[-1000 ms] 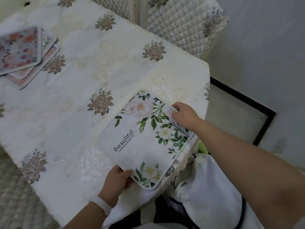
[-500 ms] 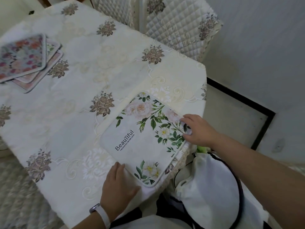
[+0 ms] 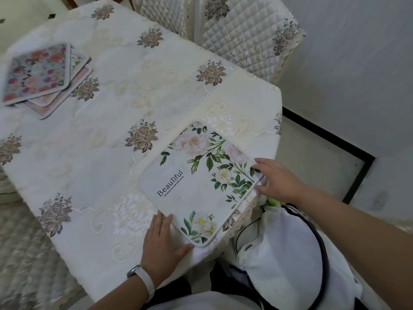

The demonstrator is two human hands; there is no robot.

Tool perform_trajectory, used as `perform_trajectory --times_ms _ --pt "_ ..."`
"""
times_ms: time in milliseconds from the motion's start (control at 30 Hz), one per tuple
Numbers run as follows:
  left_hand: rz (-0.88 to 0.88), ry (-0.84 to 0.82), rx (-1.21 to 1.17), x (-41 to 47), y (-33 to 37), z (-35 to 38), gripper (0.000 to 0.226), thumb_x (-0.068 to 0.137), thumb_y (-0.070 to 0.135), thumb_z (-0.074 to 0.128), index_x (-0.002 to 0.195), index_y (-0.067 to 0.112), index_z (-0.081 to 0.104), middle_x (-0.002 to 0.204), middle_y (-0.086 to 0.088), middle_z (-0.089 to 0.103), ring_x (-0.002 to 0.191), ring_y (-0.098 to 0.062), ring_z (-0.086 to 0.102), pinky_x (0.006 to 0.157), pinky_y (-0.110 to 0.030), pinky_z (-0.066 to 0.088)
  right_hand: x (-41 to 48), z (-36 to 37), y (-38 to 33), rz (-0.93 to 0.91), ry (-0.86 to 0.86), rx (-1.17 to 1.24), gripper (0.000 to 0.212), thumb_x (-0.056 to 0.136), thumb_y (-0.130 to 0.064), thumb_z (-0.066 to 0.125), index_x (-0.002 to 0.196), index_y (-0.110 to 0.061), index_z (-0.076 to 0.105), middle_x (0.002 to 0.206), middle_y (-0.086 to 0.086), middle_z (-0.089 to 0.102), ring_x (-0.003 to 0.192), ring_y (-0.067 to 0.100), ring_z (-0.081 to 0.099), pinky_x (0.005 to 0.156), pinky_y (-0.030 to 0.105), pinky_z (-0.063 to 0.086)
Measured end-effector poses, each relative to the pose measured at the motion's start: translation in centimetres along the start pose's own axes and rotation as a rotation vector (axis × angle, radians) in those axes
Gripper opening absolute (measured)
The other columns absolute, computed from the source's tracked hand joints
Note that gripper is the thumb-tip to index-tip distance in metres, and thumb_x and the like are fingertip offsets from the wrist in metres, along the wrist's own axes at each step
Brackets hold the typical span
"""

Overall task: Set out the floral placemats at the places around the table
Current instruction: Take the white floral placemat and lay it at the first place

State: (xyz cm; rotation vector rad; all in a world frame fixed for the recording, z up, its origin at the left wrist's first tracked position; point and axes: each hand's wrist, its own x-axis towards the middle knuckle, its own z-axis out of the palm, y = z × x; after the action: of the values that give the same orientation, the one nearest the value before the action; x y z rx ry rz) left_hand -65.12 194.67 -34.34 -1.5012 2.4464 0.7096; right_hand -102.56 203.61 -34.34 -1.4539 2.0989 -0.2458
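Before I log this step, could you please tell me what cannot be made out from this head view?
- Stack: the top mat covers the mats under it, so their count and prints are unclear.
- Table: its left and far ends are cut off by the frame, so other places are unseen.
- Placemat: the small line under "Beautiful" is too small to read surely.
- Left hand and right hand: whether the fingers press or only rest.

At your 12 o'clock: two quilted chair covers. Cream tablecloth carries brown embroidered roses. White bag, dark-trimmed, at 5 o'clock. Black floor border at 3 o'clock.
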Motion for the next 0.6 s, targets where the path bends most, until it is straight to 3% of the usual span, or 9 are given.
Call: perform_trajectory --times_ms 100,233,333,433,600 --pt "0.008 -0.007 -0.010 0.0 0.1 -0.2 0.109 0.058 0.077 0.057 0.145 0.013 0.039 0.157 -0.017 0.028 0.146 -0.032 0.022 0.117 -0.045 0.023 0.1 -0.1 -0.1 0.007 0.004 -0.010 0.067 0.085 -0.037 0.068 0.145 -0.021 0.042 0.158 -0.002 0.030 0.144 0.018 0.025 0.116 0.037 0.025" --pt "0.017 -0.010 -0.031 -0.2 0.2 -0.5 0.100 0.064 0.058 0.078 0.145 0.013 0.039 0.157 -0.017 0.028 0.146 -0.032 0.023 0.117 -0.041 0.021 0.0 -0.4 -0.5 0.006 -0.022 -0.058 0.066 0.084 -0.038 0.067 0.144 -0.021 0.042 0.157 0.002 0.032 0.143 0.021 0.026 0.116 0.039 0.026" --pt "-0.010 -0.018 -0.086 -0.3 -0.4 -1.5 0.095 0.066 0.064 0.061 0.143 0.011 0.042 0.154 -0.014 0.034 0.143 -0.029 0.031 0.114 -0.035 0.025 0.3 -1.3 -1.8 0.006 -0.031 -0.104 0.059 0.089 -0.038 0.060 0.143 -0.021 0.043 0.156 0.006 0.032 0.142 0.025 0.029 0.116 0.041 0.029" --pt "-0.071 0.025 -0.179 -0.3 -2.1 -3.9 0.083 0.068 0.063 0.041 0.134 0.014 0.053 0.147 -0.008 0.045 0.135 -0.027 0.042 0.109 -0.035 0.032 1.1 -2.3 -5.1 -0.014 0.064 -0.106 0.051 0.095 -0.041 0.051 0.141 -0.019 0.046 0.154 0.007 0.033 0.138 0.027 0.035 0.111 0.043 0.034" --pt "-0.013 0.183 -0.004 -0.9 -7.2 -9.5 0.066 0.078 0.056 0.039 0.121 0.014 0.065 0.125 -0.007 0.065 0.114 -0.030 0.061 0.094 -0.041 0.047 3.1 -2.7 -14.7 -0.219 0.143 -0.086 0.046 0.094 -0.042 0.042 0.128 -0.016 0.058 0.139 0.005 0.053 0.127 0.027 0.048 0.104 0.042 0.041"
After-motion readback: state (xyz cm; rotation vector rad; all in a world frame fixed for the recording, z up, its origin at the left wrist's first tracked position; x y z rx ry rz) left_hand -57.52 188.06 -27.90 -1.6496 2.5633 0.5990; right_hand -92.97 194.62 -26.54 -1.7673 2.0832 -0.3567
